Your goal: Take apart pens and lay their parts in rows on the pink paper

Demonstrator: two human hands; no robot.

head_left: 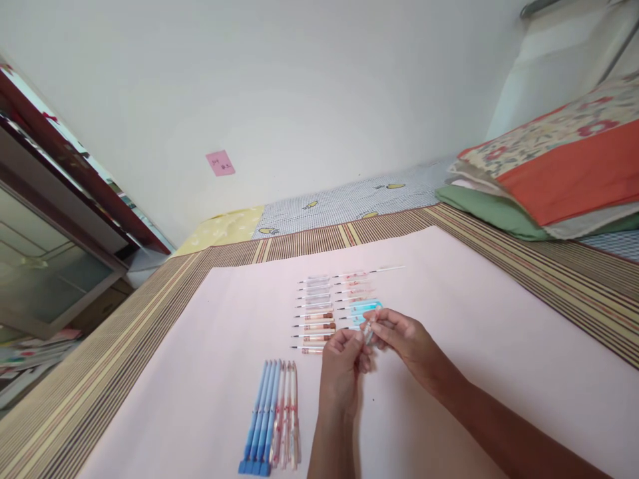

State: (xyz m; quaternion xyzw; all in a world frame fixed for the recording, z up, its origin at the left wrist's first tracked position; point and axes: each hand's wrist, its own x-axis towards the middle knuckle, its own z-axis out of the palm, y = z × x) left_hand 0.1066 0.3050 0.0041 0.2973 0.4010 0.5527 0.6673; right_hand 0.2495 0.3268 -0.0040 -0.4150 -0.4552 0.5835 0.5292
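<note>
Between my two hands is a short, clear pen barrel (pixel 369 330) with faint pale markings. My left hand (pixel 342 364) pinches its lower end, fingers curled. My right hand (pixel 399 334) is closed around the upper part with thumb and fingers. Just beyond them lie two columns of pen parts: thin refills beside short barrels, some brown and cream (pixel 319 326), some clear and grey (pixel 315 288), some pink (pixel 357 284), and bright blue ones (pixel 363 309) partly behind my right hand. Nearer, left of my left forearm, several blue pens (pixel 260 416) lie beside several pink-and-white pens (pixel 286 416).
A pale pink sheet (pixel 190 372) covers much of the striped mat (pixel 124 319). Folded bedding (pixel 574 166) is stacked at the right back. Behind stands a white wall with a pink note (pixel 220 163). A glass-panelled door (pixel 40 259) is at the left.
</note>
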